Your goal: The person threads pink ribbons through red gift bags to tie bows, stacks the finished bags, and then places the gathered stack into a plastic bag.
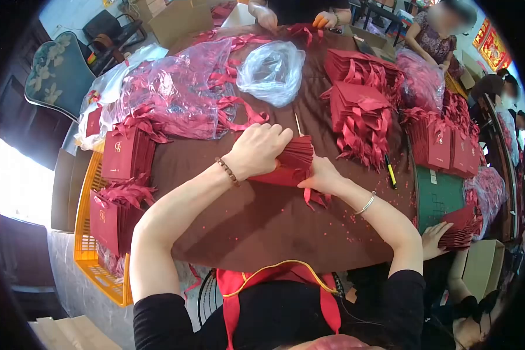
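Over the middle of the brown-covered table (233, 216), my left hand (256, 149) is wrapped round the upper left part of a stack of folded red paper bags (297, 154). My right hand (322, 175) grips the stack's right side. Red ribbons (315, 199) hang below it, beside my right hand. A thin pointed tool (298, 124) lies just beyond the stack, its lower end hidden. A yellow-and-black marker (392, 174) lies to the right.
Plastic-wrapped red bags (181, 87) and crumpled clear plastic (272, 71) lie at the back. Bag stacks stand in an orange crate (102, 274) at left and pile up (361, 105) at right. A co-worker's hand (434, 240) holds bags at lower right; other people work beyond.
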Action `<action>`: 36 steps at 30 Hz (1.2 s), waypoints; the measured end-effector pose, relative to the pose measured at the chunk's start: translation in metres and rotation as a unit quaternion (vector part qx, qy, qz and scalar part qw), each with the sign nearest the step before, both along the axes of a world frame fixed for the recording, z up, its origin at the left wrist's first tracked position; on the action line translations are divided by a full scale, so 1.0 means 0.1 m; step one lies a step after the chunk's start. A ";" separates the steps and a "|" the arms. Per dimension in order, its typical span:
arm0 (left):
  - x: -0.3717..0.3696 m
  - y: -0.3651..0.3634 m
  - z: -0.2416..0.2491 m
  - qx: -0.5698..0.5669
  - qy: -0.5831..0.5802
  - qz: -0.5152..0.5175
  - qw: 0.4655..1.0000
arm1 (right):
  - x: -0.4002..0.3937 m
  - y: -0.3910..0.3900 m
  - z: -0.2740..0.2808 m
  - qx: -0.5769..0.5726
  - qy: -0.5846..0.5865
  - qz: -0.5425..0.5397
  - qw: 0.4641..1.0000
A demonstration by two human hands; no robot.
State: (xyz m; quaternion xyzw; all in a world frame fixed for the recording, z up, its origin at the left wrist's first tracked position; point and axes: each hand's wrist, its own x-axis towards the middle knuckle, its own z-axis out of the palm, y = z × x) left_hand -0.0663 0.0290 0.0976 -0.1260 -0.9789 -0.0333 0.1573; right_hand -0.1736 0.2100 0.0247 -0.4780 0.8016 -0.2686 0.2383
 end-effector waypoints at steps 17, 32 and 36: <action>-0.02 0.02 0.01 -0.027 0.024 0.018 0.999 | -0.10 -0.14 -0.06 0.032 0.192 -0.062 0.979; 0.03 0.03 0.02 -0.007 -0.051 0.029 0.998 | -0.10 -0.13 -0.03 0.042 0.165 -0.008 0.985; 0.01 0.00 0.00 0.005 -0.043 0.032 0.999 | -0.25 -0.06 0.06 0.045 0.131 0.073 0.988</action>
